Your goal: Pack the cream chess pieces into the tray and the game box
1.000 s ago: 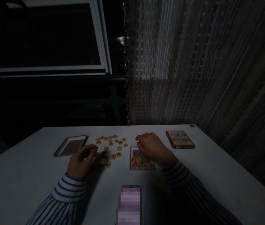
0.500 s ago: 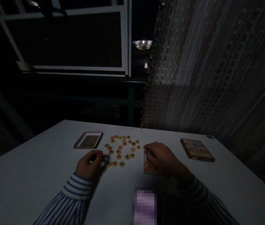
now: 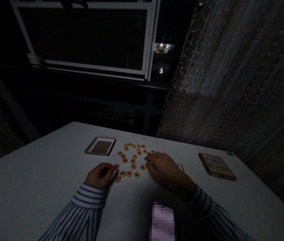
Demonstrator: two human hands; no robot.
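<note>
Round wooden xiangqi pieces [image 3: 133, 166] with red or black characters lie scattered face up and blank on the white table. My left hand [image 3: 100, 174] is at the left edge of the group, thumb and index finger pinched at a red-marked xiangqi piece [image 3: 116, 166]. Over the right side of the group reaches my right hand [image 3: 165, 169], palm down, index finger and thumb apart, hiding the pieces beneath it. Behind that hand, only a corner of a shallow tray [image 3: 180, 166] shows.
An open box lid [image 3: 100, 147] lies left of the pieces. To the right is a flat printed box [image 3: 217, 166]. A blurred-out phone-like object [image 3: 163, 222] sits at the near edge. A bead curtain [image 3: 222, 83] hangs behind the table's right side.
My right hand has moved left from over the tray of pieces to the scattered pieces. The left hand stays by the group's left edge. The whole view has shifted and tilted slightly.
</note>
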